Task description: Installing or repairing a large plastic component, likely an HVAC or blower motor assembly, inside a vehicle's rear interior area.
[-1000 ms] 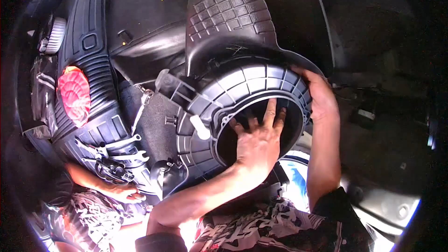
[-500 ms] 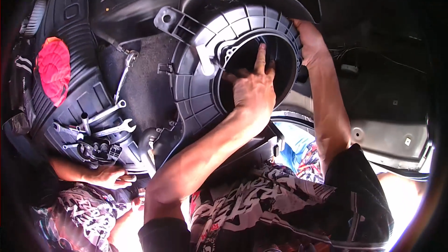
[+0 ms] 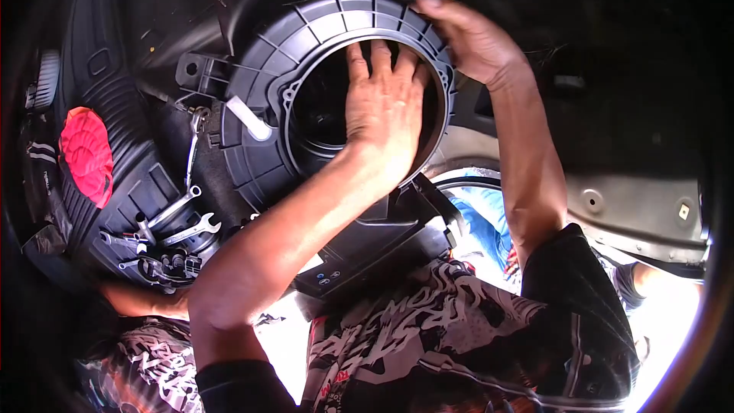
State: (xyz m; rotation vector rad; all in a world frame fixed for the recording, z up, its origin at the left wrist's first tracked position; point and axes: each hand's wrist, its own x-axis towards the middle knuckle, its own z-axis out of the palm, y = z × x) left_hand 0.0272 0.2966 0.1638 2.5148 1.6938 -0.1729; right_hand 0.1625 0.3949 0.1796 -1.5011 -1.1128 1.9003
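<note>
A ribbed black plastic blower housing with a wide round opening fills the middle of the view. My left hand is inside that opening, back of the hand up, fingers stretched and spread toward the far inner rim; the fingertips are in shadow. At the upper right, my right hand lies along the housing's outer edge, one finger reaching over the far side. Its other fingers are partly behind the edge and blurred. A mounting tab and a pale, shiny stub stand out on the housing's left.
On a ribbed black panel to the left lie several wrenches, some small dark parts, a red cloth and a brush. Another person's forearm is at lower left. A beige metal panel stands right.
The housing has shifted left and tilted. My left hand's fingers have gone from one pointing to several stretched toward the far rim. My right hand has moved up and left along the edge.
</note>
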